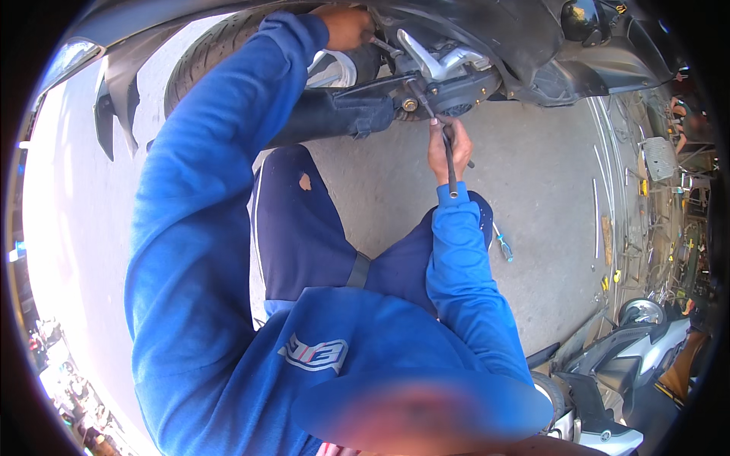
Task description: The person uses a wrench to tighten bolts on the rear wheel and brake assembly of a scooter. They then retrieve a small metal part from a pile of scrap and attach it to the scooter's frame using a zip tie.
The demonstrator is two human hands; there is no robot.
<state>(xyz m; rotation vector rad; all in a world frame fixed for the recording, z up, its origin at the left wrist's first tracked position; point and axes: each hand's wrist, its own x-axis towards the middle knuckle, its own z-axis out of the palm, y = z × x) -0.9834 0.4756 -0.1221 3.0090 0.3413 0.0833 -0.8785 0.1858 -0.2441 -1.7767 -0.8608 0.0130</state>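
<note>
Above me is the underside of a dark scooter, with its rear tyre (205, 61), black exhaust muffler (304, 118) and silver footrest bracket (430, 61). My left hand (344, 28) reaches up by the wheel, its fingers closed around a metal spanner (386, 47) whose far end meets the parts beside the bracket. My right hand (450, 148) grips a dark socket wrench (452, 171). Its shaft slants up to the exhaust mount, near a brass-coloured bolt (409, 104). Where the tip seats is too small to make out.
A blue-handled screwdriver (505, 248) lies on the concrete floor (547, 197) beside my right knee. Long metal rods (597, 190) and scattered parts line the right side. Another scooter (639, 357) stands at the lower right. Dark body panels (563, 68) hang low overhead.
</note>
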